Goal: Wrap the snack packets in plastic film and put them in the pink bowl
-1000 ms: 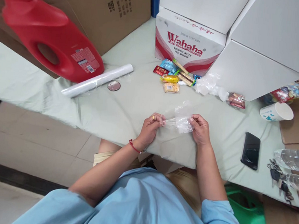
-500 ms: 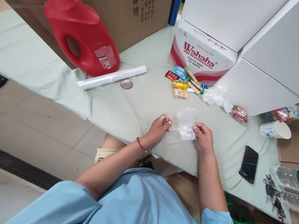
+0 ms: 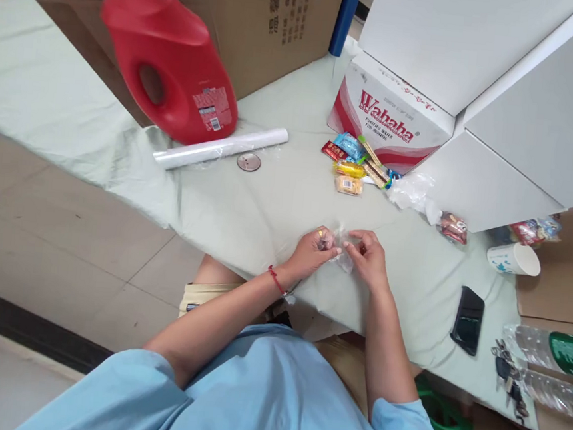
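Note:
Between my two hands, just above the near edge of the table, is a crumpled clear plastic bag (image 3: pixel 344 261). My left hand (image 3: pixel 314 251), with a ring and a red cord bracelet, is closed around bunched plastic. My right hand (image 3: pixel 367 257) pinches the other side of the bag between thumb and fingers. The fingertips of both hands are close together, and much of the bag is hidden by them. Beyond the hands lie several wrapped snacks (image 3: pixel 349 184) and a crumpled white plastic bag (image 3: pixel 413 191).
A white roll (image 3: pixel 222 148), a round metal disc (image 3: pixel 249 162) and a red jug (image 3: pixel 178 72) stand or lie at the left. A Wahaha carton (image 3: pixel 385 116) is behind the snacks. Rightward are a paper cup (image 3: pixel 513 259), phone (image 3: pixel 468 320), keys (image 3: pixel 506 369) and plastic bottles (image 3: pixel 531 342).
My hands have come closer together, the right one moving left. The plastic bag, spread out between them before, is now bunched up. The view has shifted slightly.

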Tool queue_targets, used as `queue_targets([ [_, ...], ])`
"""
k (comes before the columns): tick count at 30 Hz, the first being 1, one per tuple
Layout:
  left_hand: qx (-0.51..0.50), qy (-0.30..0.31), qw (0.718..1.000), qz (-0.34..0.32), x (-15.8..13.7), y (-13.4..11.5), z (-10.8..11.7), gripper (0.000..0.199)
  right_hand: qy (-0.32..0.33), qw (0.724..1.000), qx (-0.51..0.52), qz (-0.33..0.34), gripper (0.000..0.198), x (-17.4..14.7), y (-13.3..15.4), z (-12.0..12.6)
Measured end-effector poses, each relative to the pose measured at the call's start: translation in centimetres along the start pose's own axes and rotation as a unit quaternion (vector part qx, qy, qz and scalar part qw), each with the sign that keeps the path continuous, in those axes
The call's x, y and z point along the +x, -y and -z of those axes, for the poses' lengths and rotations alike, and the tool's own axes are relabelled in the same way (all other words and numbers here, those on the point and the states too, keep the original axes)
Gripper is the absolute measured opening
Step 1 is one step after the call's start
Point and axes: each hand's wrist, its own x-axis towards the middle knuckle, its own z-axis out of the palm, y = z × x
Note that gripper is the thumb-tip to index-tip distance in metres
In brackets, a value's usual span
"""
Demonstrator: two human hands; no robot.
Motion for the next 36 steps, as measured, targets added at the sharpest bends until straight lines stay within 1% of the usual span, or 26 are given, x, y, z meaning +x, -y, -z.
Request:
queue_targets([
  [1,0.008,-0.01,1.0,-0.013,0.0,0.1,0.0,0.037,-0.004,1.0,-0.006,0.001,0.024,0.1,0.1,0.0],
  [3,0.02,-0.037,0.999,-0.029,0.1,0.3,0.0,0.038,-0.029,1.0,-0.006,0.006,0.023,0.0,0.3,0.5],
  [6,-0.003,-0.078,0.997,-0.019,0.2,0.5,0.0,0.039,-0.096,0.995,0.023,0.0,0.025,-1.2,0.5,1.9],
  [8,-0.04,-0.098,0.994,-0.008,0.3,0.7,-0.1,0.038,-0.152,0.986,0.059,-0.028,0.028,-2.6,0.3,2.8],
  [10,-0.076,-0.113,0.991,0.011,0.3,0.8,-0.2,0.034,-0.208,0.971,0.099,-0.058,0.032,-4.4,-0.1,3.4],
  [13,-0.123,-0.133,0.983,0.037,0.3,0.8,-0.2,0.03,-0.264,0.948,0.151,-0.097,0.034,-7.6,-0.9,3.7],
  [15,-0.144,-0.143,0.978,0.047,0.3,0.6,-0.2,0.031,-0.285,0.936,0.171,-0.119,0.035,-9.7,-1.4,3.9],
  [17,-0.158,-0.146,0.975,0.062,0.2,0.2,-0.2,0.033,-0.296,0.93,0.179,-0.127,0.034,-11.3,-1.6,4.3],
  [19,-0.181,-0.151,0.968,0.082,0.1,-0.4,-0.1,0.035,-0.299,0.927,0.191,-0.119,0.032,-12.2,-1.5,5.0],
  [21,-0.211,-0.162,0.959,0.099,-0.2,-1.2,0.0,0.038,-0.305,0.921,0.216,-0.109,0.031,-12.4,-1.2,5.6],
  [23,-0.228,-0.172,0.952,0.114,-0.5,-2.0,0.2,0.039,-0.301,0.916,0.237,-0.119,0.033,-12.1,-1.0,6.1],
  [25,-0.233,-0.17,0.948,0.131,-0.9,-2.6,0.5,0.038,-0.269,0.924,0.225,-0.155,0.035,-11.6,-1.0,6.5],
  [26,-0.231,-0.168,0.948,0.142,-1.2,-2.8,0.7,0.037,-0.231,0.936,0.2,-0.176,0.035,-11.3,-1.2,6.8],
  [27,-0.222,-0.168,0.948,0.152,-1.4,-2.9,1.0,0.036,-0.176,0.952,0.161,-0.193,0.035,-11.1,-1.4,7.2],
  [29,-0.185,-0.181,0.953,0.159,-2.0,-3.0,1.7,0.035,-0.031,0.976,0.073,-0.205,0.037,-10.7,-1.8,8.3],
  [30,-0.158,-0.189,0.957,0.154,-2.3,-2.9,2.1,0.034,0.033,0.979,0.037,-0.2,0.039,-10.5,-1.9,9.1],
  [31,-0.131,-0.194,0.961,0.145,-2.5,-2.8,2.4,0.033,0.07,0.979,0.01,-0.193,0.042,-10.3,-2.0,9.8],
  [32,-0.108,-0.193,0.966,0.133,-2.8,-2.7,2.6,0.031,0.074,0.98,-0.006,-0.187,0.046,-10.0,-2.0,10.5],
  [33,-0.091,-0.185,0.971,0.123,-3.0,-2.6,2.8,0.029,0.048,0.982,-0.012,-0.181,0.05,-9.5,-1.9,11.0],
  [34,-0.077,-0.172,0.975,0.116,-3.2,-2.5,2.9,0.027,0.007,0.985,-0.012,-0.174,0.055,-8.9,-1.7,11.2],
  [35,-0.064,-0.156,0.979,0.111,-3.3,-2.4,2.9,0.025,-0.031,0.986,-0.008,-0.164,0.06,-8.2,-1.3,11.1],
  [36,-0.05,-0.14,0.983,0.104,-3.4,-2.4,2.8,0.024,-0.053,0.987,-0.003,-0.151,0.064,-7.4,-0.9,10.6],
])
